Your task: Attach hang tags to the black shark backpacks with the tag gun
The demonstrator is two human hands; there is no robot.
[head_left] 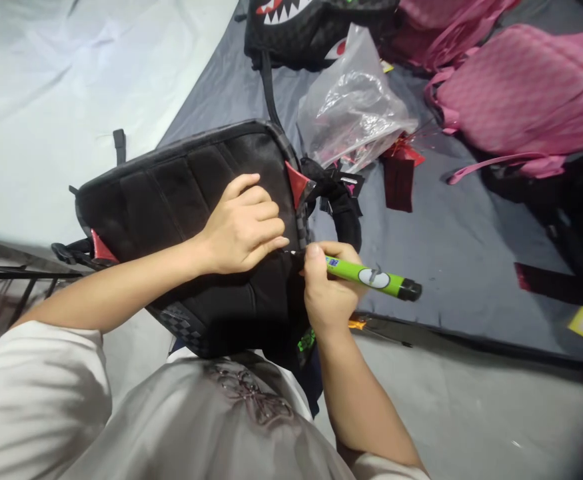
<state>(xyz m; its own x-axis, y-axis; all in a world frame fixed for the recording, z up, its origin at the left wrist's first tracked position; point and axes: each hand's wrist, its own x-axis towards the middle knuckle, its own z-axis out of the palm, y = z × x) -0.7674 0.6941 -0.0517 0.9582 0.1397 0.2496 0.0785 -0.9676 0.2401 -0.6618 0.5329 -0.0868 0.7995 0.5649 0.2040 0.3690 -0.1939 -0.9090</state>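
Observation:
A black backpack [171, 193] lies with its padded back panel up, partly over the table's edge and against my body. Red triangular corner pieces [298, 183] show at two of its corners. On the panel rests my left hand [246, 230], fingers curled, thumb and forefinger pinched on the fabric near the checkered edge. My right hand [331, 287] grips a green marker pen [361, 272] with a black end, which points away to the right. The pen's other end is at the backpack's edge close to my left fingertips, mostly covered by my right thumb.
A crumpled clear plastic bag [351, 107] lies on the grey table cover [421, 240] beyond the backpack. Another black backpack [311, 33] with a shark mouth is at the back. Pink backpacks [521, 93] lie to the right. A black metal rack [6, 287] stands at left.

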